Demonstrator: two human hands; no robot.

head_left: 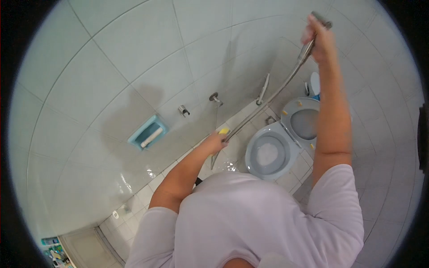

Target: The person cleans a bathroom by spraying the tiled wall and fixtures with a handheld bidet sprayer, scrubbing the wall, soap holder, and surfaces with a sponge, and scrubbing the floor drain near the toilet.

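My right hand (321, 39) is raised at the upper right, its fingers wrapped around the handle of a metal hand shower (306, 52). From the handle a metal shower hose (263, 103) slants down to my left hand (213, 144). That hand is closed around the hose near the wall. Something small and yellow, like a sponge (224, 131), shows at its fingers; most of it is hidden. Both hands are slightly blurred.
A light blue toilet (292, 154) with its lid up stands beyond my body. The tiled wall carries a blue soap dish (156, 123), a shower holder (183, 110) and a water valve (216, 98). Wet-looking floor tiles (230, 154) glint. Lower left are a mat-like panel (87, 248) and bottles (56, 254).
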